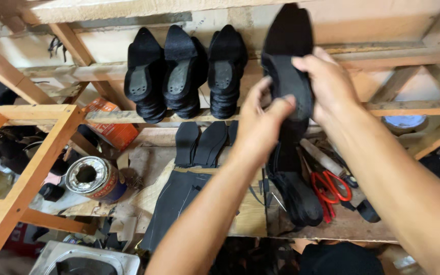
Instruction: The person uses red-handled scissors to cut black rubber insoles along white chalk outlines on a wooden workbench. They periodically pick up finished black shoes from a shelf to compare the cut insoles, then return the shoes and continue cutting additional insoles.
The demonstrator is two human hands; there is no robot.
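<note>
We held a black sole (287, 76) up between both hands, over the right part of the bench and in front of the far rack. Our left hand (260, 119) pinched its near left edge, thumb on top, and our right hand (327, 84) clasped its right side, fingers wrapped behind. The sole looked light and thin to us, stiff enough to stand upright without drooping, yet likely to flex if bent; its matte face seemed to give a fair grip, so the narrow waist where we held it seemed the best place to take it. More soles (294, 193) lay stacked under it on the bench (250, 216), with red scissors (332, 186) just beside them to the right. On the rack (103, 71) to the far left, three black shoes (184, 71) hung toe-up, near the sole but apart from it. Flat insoles (199, 142) lay left of our left forearm, and a tin can (91, 178) stood further left, next to a wooden frame (31, 153). Open room lay mostly above the sole; the rack's rails crowded the far side, and the bench's near edge ran under our forearms.
</note>
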